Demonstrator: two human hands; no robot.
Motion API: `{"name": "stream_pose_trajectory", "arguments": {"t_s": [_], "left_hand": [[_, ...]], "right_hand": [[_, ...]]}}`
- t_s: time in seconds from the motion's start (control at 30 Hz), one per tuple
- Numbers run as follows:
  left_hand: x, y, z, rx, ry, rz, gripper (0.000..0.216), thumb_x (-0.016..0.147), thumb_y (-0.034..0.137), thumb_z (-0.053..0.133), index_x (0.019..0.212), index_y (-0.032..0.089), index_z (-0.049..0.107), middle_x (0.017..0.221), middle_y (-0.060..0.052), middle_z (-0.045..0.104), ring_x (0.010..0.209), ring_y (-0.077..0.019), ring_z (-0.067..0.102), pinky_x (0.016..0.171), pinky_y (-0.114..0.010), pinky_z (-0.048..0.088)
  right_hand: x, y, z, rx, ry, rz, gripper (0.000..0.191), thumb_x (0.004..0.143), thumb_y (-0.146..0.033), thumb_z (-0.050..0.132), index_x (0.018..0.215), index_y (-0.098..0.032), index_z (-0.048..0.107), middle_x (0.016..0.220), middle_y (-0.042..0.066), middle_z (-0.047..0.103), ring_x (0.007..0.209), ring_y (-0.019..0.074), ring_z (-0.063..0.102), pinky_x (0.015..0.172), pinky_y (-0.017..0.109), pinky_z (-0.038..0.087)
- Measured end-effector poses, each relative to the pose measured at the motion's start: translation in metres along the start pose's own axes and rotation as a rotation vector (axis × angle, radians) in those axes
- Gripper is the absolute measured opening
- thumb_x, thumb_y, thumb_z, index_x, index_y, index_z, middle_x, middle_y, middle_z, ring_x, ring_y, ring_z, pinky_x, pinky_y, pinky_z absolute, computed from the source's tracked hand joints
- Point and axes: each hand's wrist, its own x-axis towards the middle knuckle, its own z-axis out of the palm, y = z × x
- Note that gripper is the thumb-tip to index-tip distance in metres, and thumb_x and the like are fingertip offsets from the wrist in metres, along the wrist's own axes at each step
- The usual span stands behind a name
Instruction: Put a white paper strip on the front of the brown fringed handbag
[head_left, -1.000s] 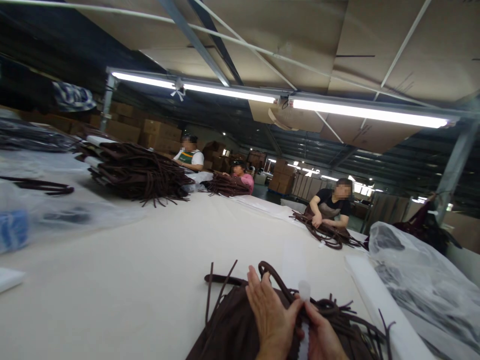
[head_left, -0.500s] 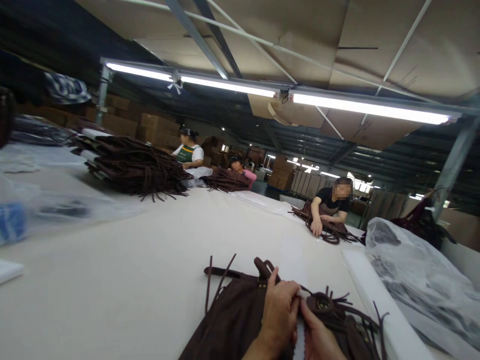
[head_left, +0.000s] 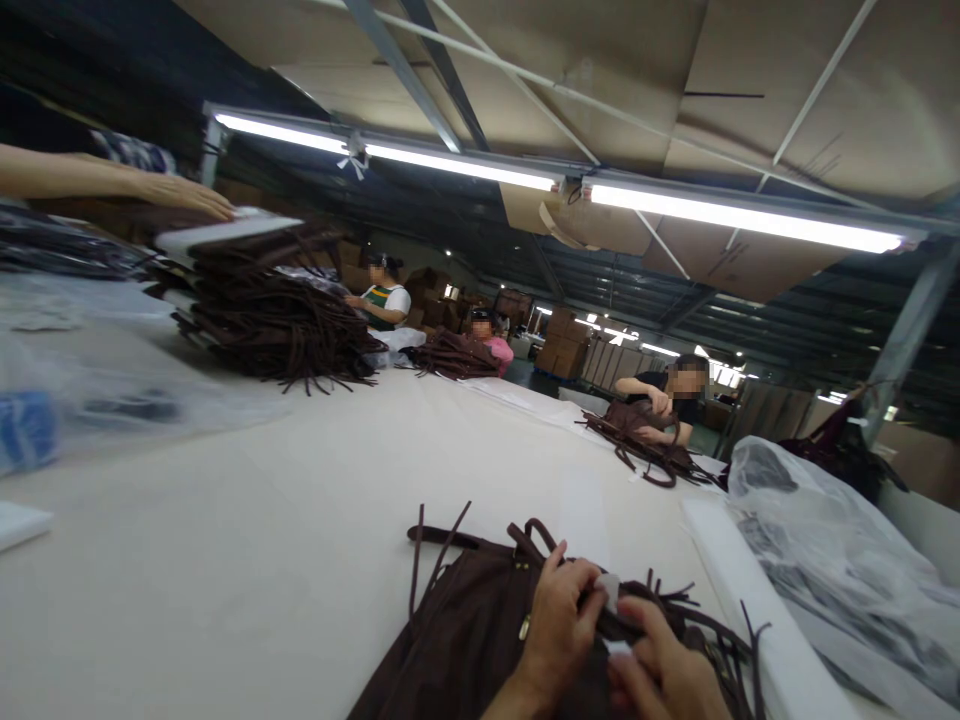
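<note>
- Far left, another person's hand (head_left: 184,195) rests on a tall pile of brown bags (head_left: 274,315) on the white table (head_left: 262,520).
- Near centre, a dark brown fringed bag (head_left: 457,630) lies flat in front of me; it looks soft and limp, light enough to lift by its looped handle (head_left: 536,535).
- My left hand (head_left: 559,625) presses on the bag, fingers curled round a small white tag (head_left: 609,590).
- My right hand (head_left: 664,675) pinches the same tag just beside it.
- Far right, clear plastic bags (head_left: 832,545) lie heaped.
</note>
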Motion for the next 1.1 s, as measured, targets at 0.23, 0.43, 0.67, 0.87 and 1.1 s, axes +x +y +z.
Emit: {"name": "stream_pose_trajectory", "arguments": {"t_s": [0.23,0.43,0.67,0.87,1.1], "left_hand": [[0.002,-0.006,0.002,-0.264,0.019,-0.161,0.007,0.079,0.019,0.052,0.077,0.019,0.058,0.071,0.001,0.061,0.065,-0.0152,0.055,0.061,-0.026,0.043],[0.001,-0.005,0.006,-0.364,0.02,-0.192,0.009,0.085,0.024,0.054,0.079,0.018,0.056,0.071,0.001,0.061,0.068,-0.0142,0.056,0.064,-0.024,0.041],[-0.001,0.0,0.006,-0.347,0.035,-0.195,0.01,0.089,0.026,0.052,0.083,0.019,0.054,0.07,0.002,0.059,0.065,-0.0135,0.055,0.061,-0.023,0.039],[-0.002,-0.002,0.007,-0.292,0.073,-0.186,0.007,0.086,0.019,0.049,0.079,0.019,0.052,0.069,0.003,0.055,0.066,-0.0136,0.052,0.061,-0.023,0.038],[-0.001,-0.002,0.006,-0.263,0.066,-0.164,0.008,0.082,0.016,0.047,0.077,0.02,0.052,0.07,0.002,0.055,0.068,-0.0143,0.052,0.064,-0.024,0.039]], "right_hand": [[0.012,-0.041,-0.01,0.559,-0.216,-0.021,0.058,0.058,-0.042,0.085,0.108,-0.021,0.065,0.106,0.009,0.071,0.1,0.0258,0.066,0.086,0.035,0.053],[0.027,-0.036,-0.019,0.31,-0.125,0.099,0.045,0.076,-0.063,0.062,0.074,-0.018,0.061,0.063,0.001,0.064,0.05,0.0129,0.058,0.04,0.02,0.04],[0.033,-0.025,-0.003,0.194,-0.088,0.175,0.05,0.074,-0.066,0.058,0.058,-0.019,0.051,0.045,-0.004,0.05,0.034,0.0062,0.039,0.032,0.018,0.024],[0.035,-0.025,-0.004,0.212,-0.07,0.236,0.047,0.072,-0.061,0.061,0.054,-0.02,0.05,0.041,-0.006,0.045,0.032,0.006,0.035,0.032,0.019,0.021],[0.038,-0.026,-0.004,0.248,-0.035,0.252,0.046,0.069,-0.063,0.063,0.057,-0.02,0.051,0.044,-0.006,0.048,0.033,0.0062,0.037,0.032,0.019,0.023]]}}
